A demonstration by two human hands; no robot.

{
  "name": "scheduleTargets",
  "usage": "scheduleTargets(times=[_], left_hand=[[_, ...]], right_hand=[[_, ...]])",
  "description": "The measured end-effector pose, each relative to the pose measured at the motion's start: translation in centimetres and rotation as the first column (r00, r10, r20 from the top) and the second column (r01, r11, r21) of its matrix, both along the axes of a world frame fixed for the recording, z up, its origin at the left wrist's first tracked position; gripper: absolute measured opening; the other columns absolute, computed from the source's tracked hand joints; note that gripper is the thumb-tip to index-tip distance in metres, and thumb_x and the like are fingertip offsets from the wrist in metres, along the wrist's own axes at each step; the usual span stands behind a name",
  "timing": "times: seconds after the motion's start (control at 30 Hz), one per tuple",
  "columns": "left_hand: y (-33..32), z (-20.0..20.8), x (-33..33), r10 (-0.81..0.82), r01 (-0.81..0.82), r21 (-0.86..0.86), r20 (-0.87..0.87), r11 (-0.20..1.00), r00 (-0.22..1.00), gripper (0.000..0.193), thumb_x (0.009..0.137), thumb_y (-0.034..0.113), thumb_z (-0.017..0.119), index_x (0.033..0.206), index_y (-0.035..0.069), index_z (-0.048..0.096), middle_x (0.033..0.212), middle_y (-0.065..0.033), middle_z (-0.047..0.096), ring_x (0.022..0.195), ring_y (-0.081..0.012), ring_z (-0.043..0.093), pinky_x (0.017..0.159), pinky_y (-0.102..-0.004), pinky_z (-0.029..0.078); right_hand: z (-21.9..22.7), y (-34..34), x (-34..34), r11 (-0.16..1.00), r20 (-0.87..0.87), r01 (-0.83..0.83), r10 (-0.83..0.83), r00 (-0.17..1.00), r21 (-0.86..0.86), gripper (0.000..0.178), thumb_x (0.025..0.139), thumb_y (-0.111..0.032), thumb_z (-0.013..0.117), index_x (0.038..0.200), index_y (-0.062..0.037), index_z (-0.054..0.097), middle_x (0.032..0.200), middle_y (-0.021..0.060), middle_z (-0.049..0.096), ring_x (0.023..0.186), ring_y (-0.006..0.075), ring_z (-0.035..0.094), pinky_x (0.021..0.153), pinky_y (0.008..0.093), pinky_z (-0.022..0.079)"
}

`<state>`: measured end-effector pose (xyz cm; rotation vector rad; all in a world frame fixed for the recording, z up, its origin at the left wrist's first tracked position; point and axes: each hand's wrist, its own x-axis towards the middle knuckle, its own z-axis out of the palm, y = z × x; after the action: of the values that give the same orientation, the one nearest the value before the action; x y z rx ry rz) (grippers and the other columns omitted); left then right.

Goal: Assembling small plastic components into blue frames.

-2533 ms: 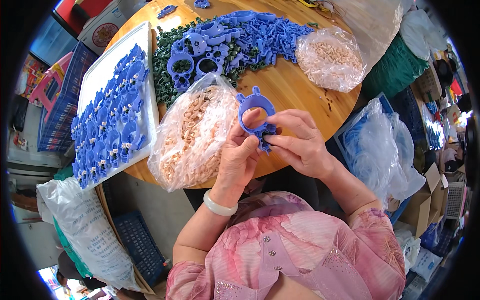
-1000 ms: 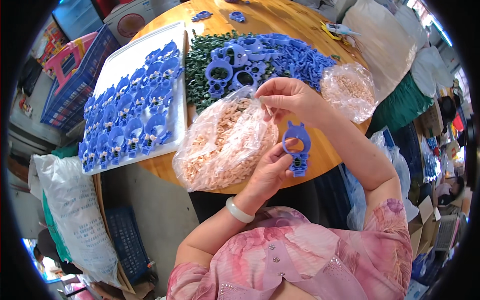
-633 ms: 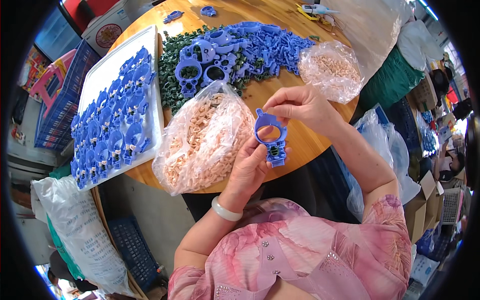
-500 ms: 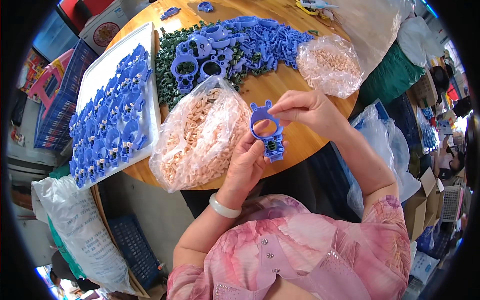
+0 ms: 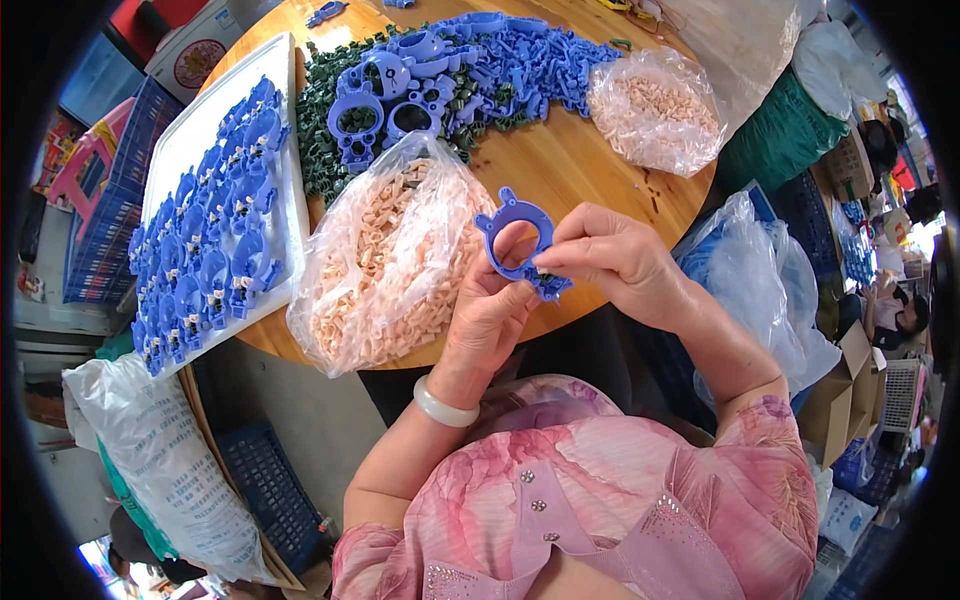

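Left hand (image 5: 490, 315) grips blue ring part (image 5: 520, 245) | right hand (image 5: 610, 262) pinches its lower tab | above round wooden worktop (image 5: 560, 170)

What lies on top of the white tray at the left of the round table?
Rows of blue plastic ring pieces cover most of the white tray; only its upper part shows bare. Whether anything lies beneath the pieces cannot be seen.

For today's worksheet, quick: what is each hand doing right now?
Left hand: closed on the blue ring-shaped plastic part, gripping its lower side.
Right hand: fingertips pinched at the part's lower tab; whether they hold a small piece cannot be told.
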<state>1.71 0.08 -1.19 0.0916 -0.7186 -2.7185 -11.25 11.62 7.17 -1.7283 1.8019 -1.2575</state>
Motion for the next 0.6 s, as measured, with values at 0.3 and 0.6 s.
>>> scheduleTargets(times=[0.3,0.6], left_hand=[[0.0,-0.6,0.0,0.012,-0.012,-0.014,0.002,1.0,1.0,0.062,0.073,0.0,0.072,0.129,0.005,0.046,0.121,-0.005,0.053,0.11,-0.0175,0.052,0.093,-0.0304,0.044],[0.4,-0.9,0.2,0.093,-0.094,-0.108,-0.017,0.99,0.996,0.066,0.072,0.002,0.075,0.13,0.004,0.045,0.124,-0.0054,0.052,0.116,-0.0188,0.049,0.096,-0.0312,0.042]], right_hand=[[-0.5,-0.3,1.4,0.989,-0.148,0.145,-0.144,0.978,-0.001,0.008,0.076,-0.009,0.067,0.081,-0.0061,0.061,0.079,0.0065,0.061,0.076,0.0243,0.061,0.067,0.0324,0.049],[-0.8,0.1,2.4,0.979,-0.278,0.177,-0.198,0.94,-0.1,0.008,0.075,-0.008,0.066,0.08,-0.0056,0.061,0.081,0.0062,0.062,0.08,0.0247,0.061,0.068,0.0334,0.049]])
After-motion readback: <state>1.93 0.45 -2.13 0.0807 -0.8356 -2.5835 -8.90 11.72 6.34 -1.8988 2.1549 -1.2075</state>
